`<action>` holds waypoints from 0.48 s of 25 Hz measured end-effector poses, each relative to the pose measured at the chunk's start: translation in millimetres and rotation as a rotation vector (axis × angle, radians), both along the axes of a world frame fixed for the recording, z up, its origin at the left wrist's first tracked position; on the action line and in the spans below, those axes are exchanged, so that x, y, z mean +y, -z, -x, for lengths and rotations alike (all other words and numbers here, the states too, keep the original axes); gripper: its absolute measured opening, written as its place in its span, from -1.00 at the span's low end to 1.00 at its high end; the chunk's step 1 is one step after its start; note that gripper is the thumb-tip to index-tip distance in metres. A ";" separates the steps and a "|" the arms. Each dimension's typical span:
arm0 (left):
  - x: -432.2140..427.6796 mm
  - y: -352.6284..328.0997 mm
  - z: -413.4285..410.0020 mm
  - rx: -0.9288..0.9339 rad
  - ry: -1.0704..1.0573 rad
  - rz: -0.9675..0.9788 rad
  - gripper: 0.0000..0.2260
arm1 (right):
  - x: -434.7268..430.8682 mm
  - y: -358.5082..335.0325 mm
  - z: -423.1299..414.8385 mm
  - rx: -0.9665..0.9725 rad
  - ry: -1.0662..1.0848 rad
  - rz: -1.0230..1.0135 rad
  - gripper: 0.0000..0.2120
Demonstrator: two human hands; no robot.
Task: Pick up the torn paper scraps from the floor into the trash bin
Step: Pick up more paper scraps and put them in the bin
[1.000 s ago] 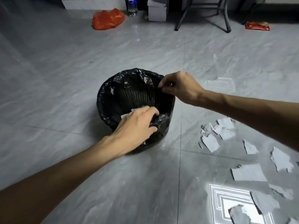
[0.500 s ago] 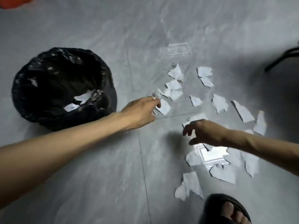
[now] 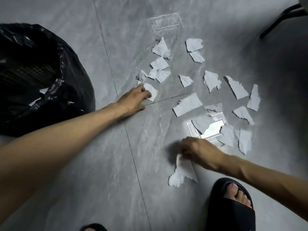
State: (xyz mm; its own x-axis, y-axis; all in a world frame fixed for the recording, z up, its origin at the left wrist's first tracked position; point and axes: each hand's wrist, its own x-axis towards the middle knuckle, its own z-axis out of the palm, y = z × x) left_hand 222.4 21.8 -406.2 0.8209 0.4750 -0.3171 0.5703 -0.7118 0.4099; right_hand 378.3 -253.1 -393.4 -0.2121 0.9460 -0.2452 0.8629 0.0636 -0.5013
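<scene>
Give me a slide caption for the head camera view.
Left hand grips a small scrap beside the lined trash bin; right hand pinches a long scrap near a sandal.

The trash bin is cut off by the left edge, and its inside is too dark to read. A bag fold hides part of the white pieces in it. The left hand covers one corner of a scrap; its fingertips are hidden, so the hold is unclear. The right hand is blurred and hides the top of a long scrap. The slipper and the second slipper are cut off by the bottom edge.
</scene>
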 end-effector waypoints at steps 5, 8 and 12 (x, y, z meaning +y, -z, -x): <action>-8.2 11.1 21.0 -0.173 -0.033 -0.003 -0.83 | -23.7 5.9 24.3 -0.098 -0.362 -0.113 -0.96; -5.3 10.8 21.3 -0.160 -0.014 -0.166 -0.82 | -11.3 5.2 16.6 0.041 -0.303 -0.015 -0.90; 2.1 10.4 18.5 -0.139 -0.004 -0.144 -0.68 | 31.3 -4.8 -9.2 0.241 0.370 0.062 -0.82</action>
